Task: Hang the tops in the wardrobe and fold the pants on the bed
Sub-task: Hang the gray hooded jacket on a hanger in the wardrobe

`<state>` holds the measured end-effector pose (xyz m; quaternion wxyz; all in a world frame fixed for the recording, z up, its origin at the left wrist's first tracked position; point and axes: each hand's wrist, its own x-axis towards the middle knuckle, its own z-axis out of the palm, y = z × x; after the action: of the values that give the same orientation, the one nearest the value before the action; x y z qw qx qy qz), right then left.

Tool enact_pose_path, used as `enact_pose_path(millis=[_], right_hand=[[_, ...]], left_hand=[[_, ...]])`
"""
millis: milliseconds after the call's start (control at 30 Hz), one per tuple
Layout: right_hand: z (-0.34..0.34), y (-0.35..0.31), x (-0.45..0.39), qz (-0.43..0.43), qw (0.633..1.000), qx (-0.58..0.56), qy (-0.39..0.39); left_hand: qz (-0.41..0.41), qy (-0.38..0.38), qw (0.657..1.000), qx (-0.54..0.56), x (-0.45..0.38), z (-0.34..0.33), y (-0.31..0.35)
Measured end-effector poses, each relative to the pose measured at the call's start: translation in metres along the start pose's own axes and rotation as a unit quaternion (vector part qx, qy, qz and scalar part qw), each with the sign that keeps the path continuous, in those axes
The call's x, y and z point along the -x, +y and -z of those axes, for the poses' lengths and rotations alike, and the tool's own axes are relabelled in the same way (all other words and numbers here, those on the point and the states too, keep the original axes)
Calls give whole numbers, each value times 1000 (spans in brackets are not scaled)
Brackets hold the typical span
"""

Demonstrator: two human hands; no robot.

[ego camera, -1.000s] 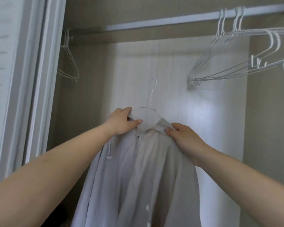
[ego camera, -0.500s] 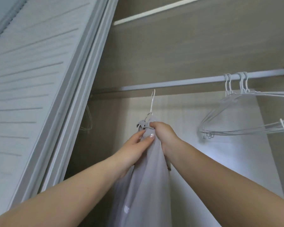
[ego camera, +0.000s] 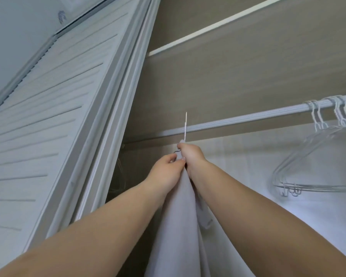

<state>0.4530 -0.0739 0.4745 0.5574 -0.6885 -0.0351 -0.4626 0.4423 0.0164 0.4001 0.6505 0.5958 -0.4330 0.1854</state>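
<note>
Overhead, both the left hand and right hand gripped the pale top bunched between their fingers, its hanger hook crossing the wardrobe rail.

Soft, even daylight is filling the scene, with no glare showing anywhere. The louvred door at left is reading cool and pale, while the wardrobe's back panel is glowing brightest low at right. Shade is gathering in the gap behind the door frame. The wide lens is bending the rail and slanting the door's lines. Detail is looking slightly soft throughout.
</note>
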Motion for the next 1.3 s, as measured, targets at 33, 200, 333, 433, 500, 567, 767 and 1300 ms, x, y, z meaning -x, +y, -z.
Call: enact_pose_path(millis=[33,200,333,433,500,567,767,1300], right_hand=[[-2,0,-7,2,1000,5,3],[-14,8,-23,4,999,41,0],[-31,27,-28,-23,999,42,-13],[-45,41,-29,-26,997,66,-31],[-53,47,-30,-22,997,69,-40],[-58,50,-29,-19,997,56,-45],[-45,51,-15,10,999,11,-44],[71,33,116,163,966,146,-141]], left_hand=[[-5,8,1000,0,-4,-1,0],[-18,29,999,-16,-21,-3,-13],[17,57,997,-49,-25,2,-34],[43,77,995,-41,-29,7,-43],[56,99,992,-49,-33,11,-45],[60,117,990,-57,-36,14,-46],[42,129,990,-36,-34,12,-44],[-38,107,990,-81,71,19,-11]])
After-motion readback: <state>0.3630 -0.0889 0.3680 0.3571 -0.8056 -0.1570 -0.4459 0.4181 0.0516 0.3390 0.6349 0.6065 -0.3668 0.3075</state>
